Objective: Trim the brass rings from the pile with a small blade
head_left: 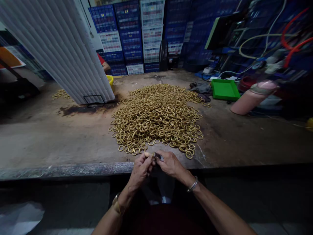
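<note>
At the table's front edge, my left hand (142,167) pinches a brass-coloured ring (153,155) between thumb and fingers. One fingertip of this hand has a pale wrap or cover on it. Close against it, my right hand (171,165) is closed around a small dark tool with a greyish part (159,156), held at the ring; its exact kind is too small to make out. Just beyond both hands spreads a large pile of brass-coloured rings (158,114), with a few loose ones at its near edge.
A tall grey corrugated panel (66,52) stands on the worn table (80,140) at left. A green tray (225,89), dark cloth and a pink cylinder (253,98) lie to the right. Behind are stacked blue and white crates (153,32); another person's arm shows past the panel.
</note>
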A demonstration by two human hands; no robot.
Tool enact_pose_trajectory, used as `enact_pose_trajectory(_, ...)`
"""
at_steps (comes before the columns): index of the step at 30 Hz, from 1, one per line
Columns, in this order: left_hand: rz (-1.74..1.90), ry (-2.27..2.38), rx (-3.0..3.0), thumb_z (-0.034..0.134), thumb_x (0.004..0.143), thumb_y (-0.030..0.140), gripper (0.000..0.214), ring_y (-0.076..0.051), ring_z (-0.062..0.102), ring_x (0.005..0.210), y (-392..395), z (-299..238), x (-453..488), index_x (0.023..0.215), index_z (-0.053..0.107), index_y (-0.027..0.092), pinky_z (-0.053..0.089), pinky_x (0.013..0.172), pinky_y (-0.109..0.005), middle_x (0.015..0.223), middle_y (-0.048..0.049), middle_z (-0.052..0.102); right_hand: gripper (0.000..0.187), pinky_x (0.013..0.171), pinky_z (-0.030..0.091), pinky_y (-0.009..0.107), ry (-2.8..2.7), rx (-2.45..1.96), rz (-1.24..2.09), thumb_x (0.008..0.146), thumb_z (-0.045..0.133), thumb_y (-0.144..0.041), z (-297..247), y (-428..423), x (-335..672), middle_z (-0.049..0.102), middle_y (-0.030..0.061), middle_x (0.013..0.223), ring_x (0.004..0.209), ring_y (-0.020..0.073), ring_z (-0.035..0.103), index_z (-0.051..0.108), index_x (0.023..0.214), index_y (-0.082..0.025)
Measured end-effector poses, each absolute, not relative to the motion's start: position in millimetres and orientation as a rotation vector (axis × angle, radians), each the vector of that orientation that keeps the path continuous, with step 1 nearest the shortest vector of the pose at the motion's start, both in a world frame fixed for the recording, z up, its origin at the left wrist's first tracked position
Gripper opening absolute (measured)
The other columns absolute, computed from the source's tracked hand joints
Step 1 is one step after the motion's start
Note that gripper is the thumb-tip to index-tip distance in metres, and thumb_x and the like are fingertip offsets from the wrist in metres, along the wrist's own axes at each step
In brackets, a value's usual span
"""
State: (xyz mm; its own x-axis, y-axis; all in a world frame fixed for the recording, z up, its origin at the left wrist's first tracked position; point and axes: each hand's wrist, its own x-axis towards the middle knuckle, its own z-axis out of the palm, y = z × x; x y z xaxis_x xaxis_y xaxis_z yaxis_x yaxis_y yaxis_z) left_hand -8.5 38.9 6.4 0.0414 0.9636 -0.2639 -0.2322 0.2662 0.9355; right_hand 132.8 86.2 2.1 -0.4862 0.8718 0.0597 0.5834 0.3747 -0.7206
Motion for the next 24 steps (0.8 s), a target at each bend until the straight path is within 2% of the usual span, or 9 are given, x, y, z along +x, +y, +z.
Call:
enact_pose_trajectory(5,1.128,1.188,0.889,0.056,0.072,0.046,0.031,-0.004,0.032,0.041,38,10,-6,0.07,0.048,0.016,0.024,0.041,-0.018,0.057,0.0045,0.049,0.014,0.051,0.024,0.022,-2.412,-1.307,0.699,0.071,0.044,-0.015,3,81,132,0.057,0.0003,0.06,0.053,0.0108,0.046,0.057,0.075,-0.018)
enact_pose_trajectory(13,1.135,1.21,0.98,0.054,0.074,0.045,0.03,-0.004,0.034,0.041,37,5,-8,0.068,0.048,0.016,0.024,0.041,-0.017,0.055,0.0044,0.048,0.018,0.053,0.024,0.022,-2.506,-1.303,0.725,0.072,0.043,-0.015,2,81,132,0.061,0.0013,0.066,0.058,0.0118,0.051,0.057,0.081,-0.019)
enact_pose_trajectory(17,1.05,1.092,0.915,0.053,0.077,0.042,0.027,-0.003,0.034,0.039,27,14,-9,0.071,0.049,0.016,0.024,0.038,-0.016,0.056,0.004,0.049,0.022,0.055,0.026,0.023,-2.503,-1.469,0.592,0.074,0.043,-0.017,0,91,131,0.063,0.0027,0.07,0.062,0.0134,0.054,0.057,0.091,-0.02)
enact_pose_trajectory(24,1.197,0.879,0.6,0.056,0.075,0.036,0.022,-0.006,0.045,0.05,23,14,-7,0.075,0.051,0.014,0.031,0.036,-0.015,0.086,-0.0061,0.058,0.018,0.058,0.028,0.023,-2.356,-1.621,0.392,0.082,0.043,-0.027,4,109,112,0.065,0.004,0.081,0.073,0.0148,0.058,0.051,0.096,-0.02)
